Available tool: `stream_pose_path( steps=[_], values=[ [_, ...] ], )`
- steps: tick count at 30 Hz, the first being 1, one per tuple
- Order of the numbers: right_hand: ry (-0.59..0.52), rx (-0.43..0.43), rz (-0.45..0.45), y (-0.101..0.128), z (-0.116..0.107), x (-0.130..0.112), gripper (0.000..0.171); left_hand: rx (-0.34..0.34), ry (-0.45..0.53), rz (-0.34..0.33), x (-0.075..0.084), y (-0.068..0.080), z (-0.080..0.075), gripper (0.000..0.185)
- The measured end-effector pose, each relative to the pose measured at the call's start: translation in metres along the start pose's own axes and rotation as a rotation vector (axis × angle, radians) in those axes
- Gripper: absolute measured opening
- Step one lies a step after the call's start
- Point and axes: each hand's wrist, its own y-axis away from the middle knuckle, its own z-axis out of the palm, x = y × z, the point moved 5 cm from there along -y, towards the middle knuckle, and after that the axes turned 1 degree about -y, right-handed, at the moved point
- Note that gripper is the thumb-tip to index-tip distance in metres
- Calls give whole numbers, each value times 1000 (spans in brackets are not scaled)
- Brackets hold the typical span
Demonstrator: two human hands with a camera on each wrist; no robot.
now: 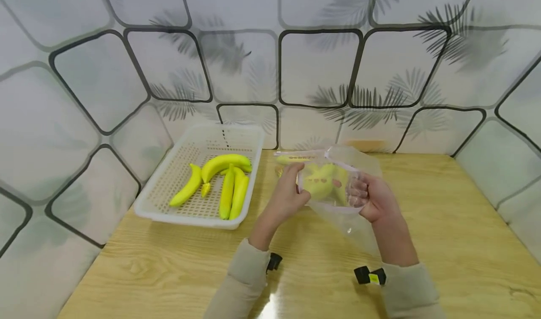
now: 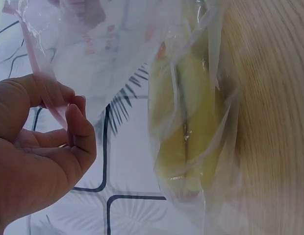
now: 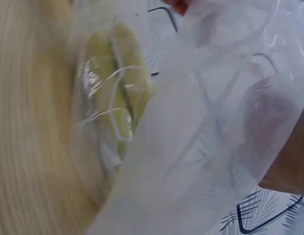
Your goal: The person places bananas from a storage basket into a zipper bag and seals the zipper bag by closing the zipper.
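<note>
A clear plastic zip bag (image 1: 355, 222) with a pale pink strip along its mouth is held up over the table. Yellow bananas (image 1: 319, 187) show through its film; the left wrist view has them side by side as two long bananas (image 2: 184, 122). My left hand (image 1: 285, 194) pinches the pink-edged rim between thumb and fingers, at the bag's left side. On the opposite side my right hand (image 1: 378, 199) grips the mouth with curled fingers, seen through the film. In the right wrist view, cloudy plastic (image 3: 186, 161) covers most of that hand.
To the left stands a white perforated basket (image 1: 145, 208) with several loose bananas (image 1: 228, 161) in it. The wooden table (image 1: 169, 267) meets a patterned wall cloth (image 1: 321, 70) at the back. A small tan block-like thing (image 1: 365, 145) lies by the back edge.
</note>
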Motion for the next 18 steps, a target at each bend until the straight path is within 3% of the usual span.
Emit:
stream_pose_path(
  steps=[6,11,14,18],
  values=[
    [284,86,-81,-5,2,8,41,8,7,8,-2,4,-8,69],
    [405,33,-114,-9,12,10,44,25,1,8,-6,4,-14,70],
    [411,16,-130,-12,17,12,45,18,-7,-1,-10,5,-17,71],
    [299,20,-116,-17,21,18,44,-37,29,-18,-12,8,-20,76]
  ],
)
